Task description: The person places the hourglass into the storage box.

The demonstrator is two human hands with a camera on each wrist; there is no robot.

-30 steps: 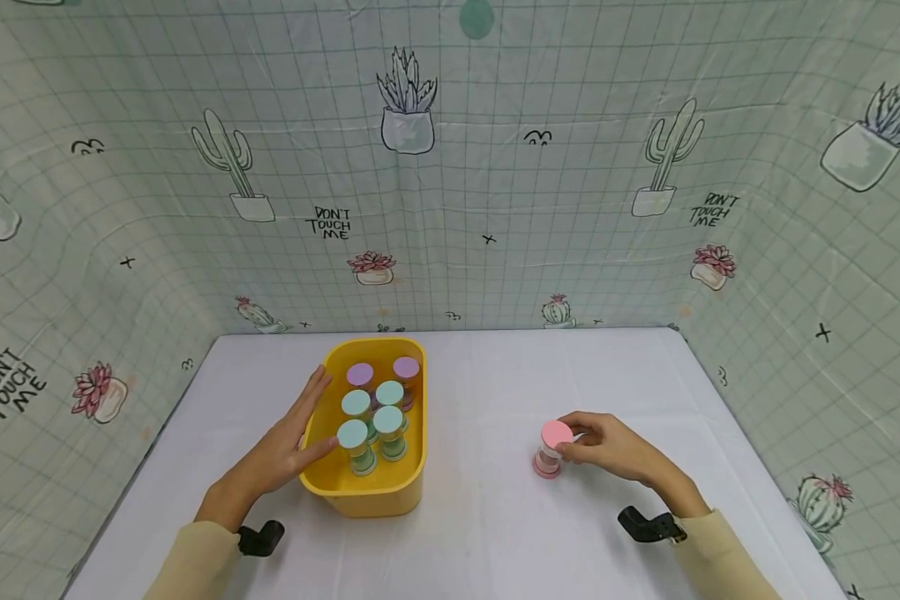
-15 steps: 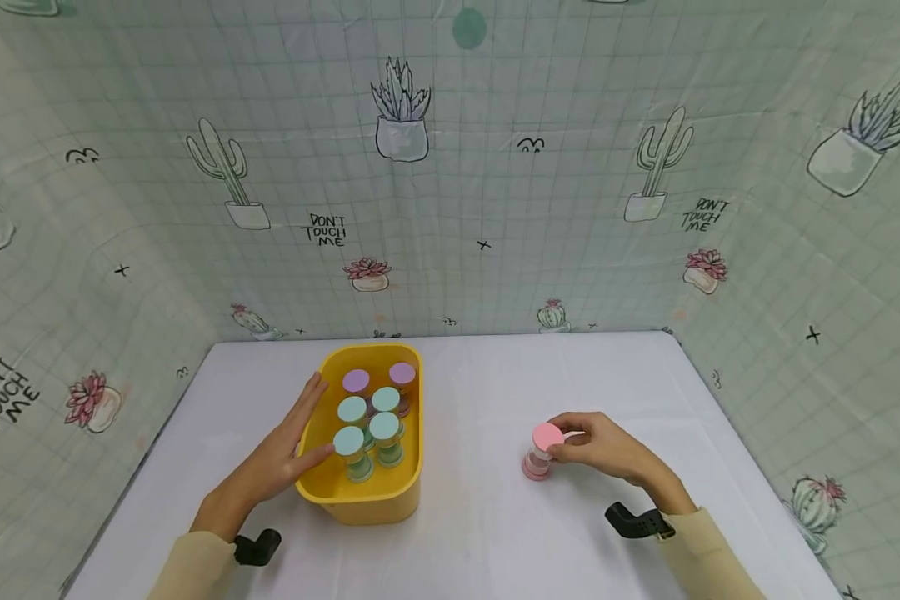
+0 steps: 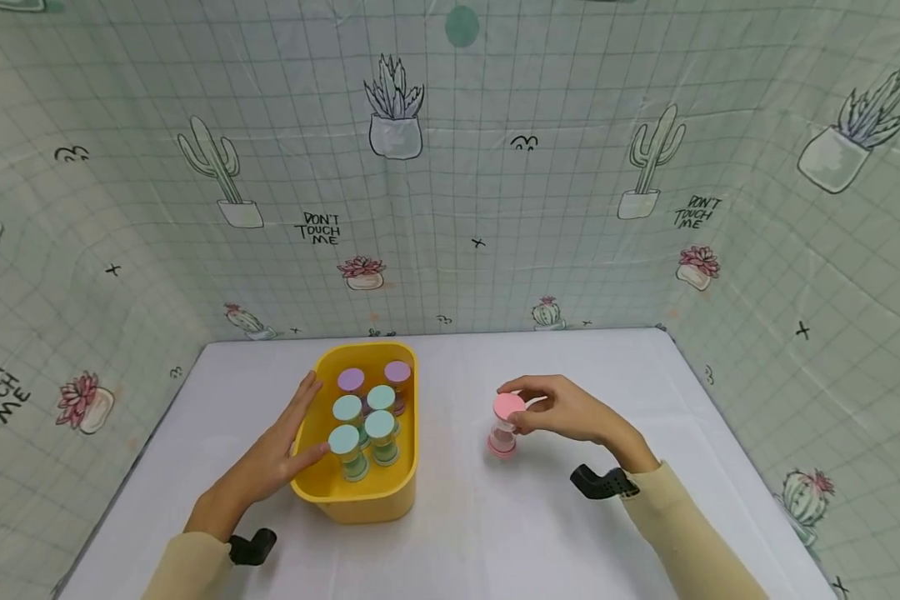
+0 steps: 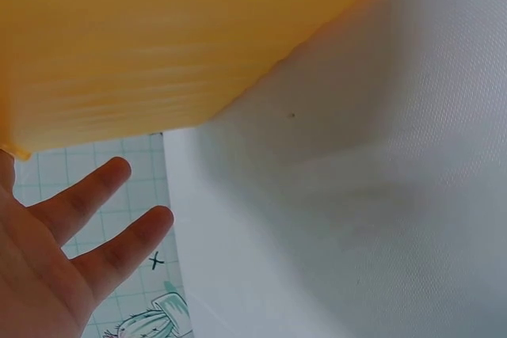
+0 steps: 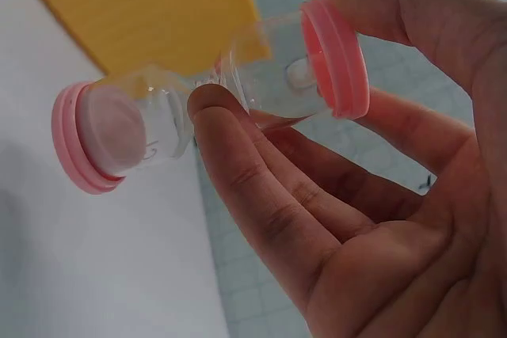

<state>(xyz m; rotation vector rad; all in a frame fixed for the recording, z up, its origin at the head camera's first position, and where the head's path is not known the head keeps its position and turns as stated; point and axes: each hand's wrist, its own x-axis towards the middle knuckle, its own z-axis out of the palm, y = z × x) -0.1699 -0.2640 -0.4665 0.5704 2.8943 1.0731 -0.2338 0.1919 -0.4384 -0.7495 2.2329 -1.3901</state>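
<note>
While the left hand stays flat and relaxed against the left wall of the yellow bin, which holds six sand timers, the right hand pinches a pink sand timer, now carried leftward from the table's right side, closing on the bin.

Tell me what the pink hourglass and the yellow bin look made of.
Pink hourglass: clear, glossy bulbs, glass or hard plastic, see-through with highlights; pink end caps look like matte plastic. Yellow bin: opaque moulded plastic by its look, smooth, rounded corners, soft sheen.
</note>
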